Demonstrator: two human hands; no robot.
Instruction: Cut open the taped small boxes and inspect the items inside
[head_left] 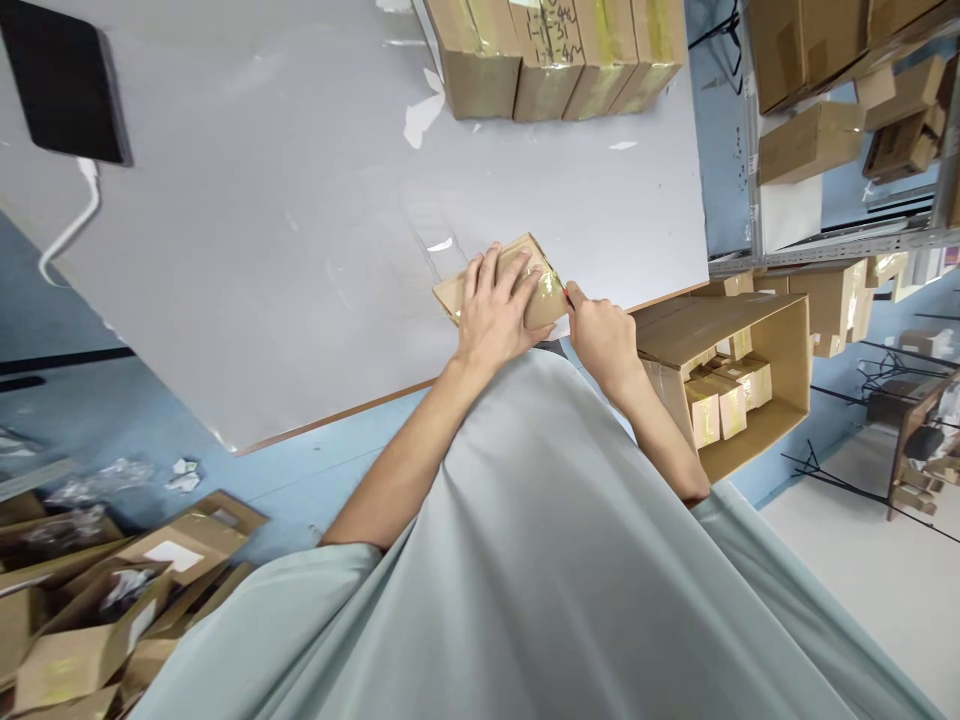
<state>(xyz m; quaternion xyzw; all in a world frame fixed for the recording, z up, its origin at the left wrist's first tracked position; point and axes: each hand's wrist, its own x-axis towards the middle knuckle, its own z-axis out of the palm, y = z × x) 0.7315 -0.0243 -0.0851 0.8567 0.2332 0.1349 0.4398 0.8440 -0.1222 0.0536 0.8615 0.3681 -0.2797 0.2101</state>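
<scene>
A small taped cardboard box (546,305) lies at the near edge of the grey table, turned at an angle. My left hand (495,305) grips it from above, fingers spread over its top and thumb along the near side. My right hand (604,335) is closed in a fist at the box's right end. From that fist a bit of a red cutter (566,293) shows against the box edge; most of it is hidden by my fingers.
Several taped cartons (551,85) stand at the table's far side. A phone (64,80) with a white cable lies far left. Paper scraps (424,112) dot the tabletop (262,220). Right of the table, a large open carton (791,370) holds small boxes. Opened cartons (67,660) crowd the lower left.
</scene>
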